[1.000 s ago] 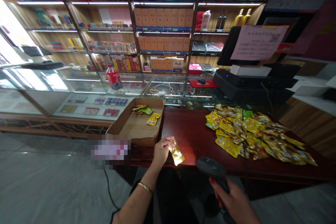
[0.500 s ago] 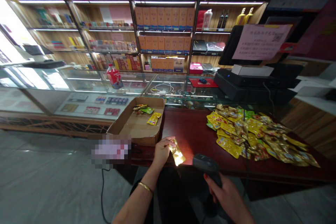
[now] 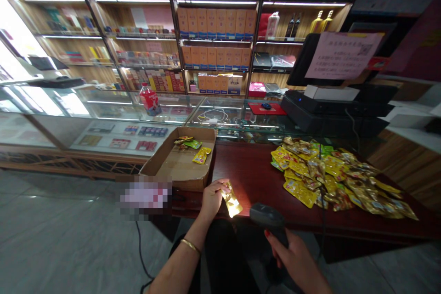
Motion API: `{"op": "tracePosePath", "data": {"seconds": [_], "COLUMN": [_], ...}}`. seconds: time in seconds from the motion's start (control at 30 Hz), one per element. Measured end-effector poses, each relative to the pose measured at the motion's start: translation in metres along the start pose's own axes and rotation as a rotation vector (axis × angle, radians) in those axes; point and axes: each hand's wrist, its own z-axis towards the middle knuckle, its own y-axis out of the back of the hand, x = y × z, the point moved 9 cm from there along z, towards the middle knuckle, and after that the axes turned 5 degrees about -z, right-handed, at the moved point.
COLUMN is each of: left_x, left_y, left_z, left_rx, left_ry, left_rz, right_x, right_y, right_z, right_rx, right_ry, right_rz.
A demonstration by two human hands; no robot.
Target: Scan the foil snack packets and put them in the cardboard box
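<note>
Pinched in my left hand [image 3: 214, 197] is a shiny gold snack packet [image 3: 232, 203], held by its upper end over the table's front edge. A bright light falls on its surface. My right hand [image 3: 292, 252] is wrapped round the handle of a black barcode scanner [image 3: 268, 218], whose head points left toward the packet. Just beyond my left hand stands a shallow cardboard box [image 3: 179, 171] with a few packets in it, among them a yellow packet [image 3: 201, 155]. To the right lies a heap of yellow and gold packets [image 3: 324, 172].
The dark red table [image 3: 241, 165] meets a glass display counter [image 3: 237, 121] at the back. On the glass stand a red-labelled bottle [image 3: 149, 99], a white cable and a mouse on a red pad [image 3: 267, 108]. A monitor [image 3: 303, 62] rises at right. A cable crosses the packet heap.
The scanner and my right hand have shifted slightly left, closer to the packet. My left hand and its packet have barely moved.
</note>
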Motion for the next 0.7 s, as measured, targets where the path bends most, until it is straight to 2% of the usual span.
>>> {"op": "tracePosePath", "data": {"seconds": [0.7], "left_x": [0.0044], "left_y": [0.001], "left_z": [0.0001], "left_rx": [-0.016], "left_ry": [0.029], "left_rz": [-0.01], "right_x": [0.0001], "right_y": [-0.0047], "right_z": [0.002], "right_rx": [0.024], "right_ry": [-0.018], "right_rz": [-0.01]}}
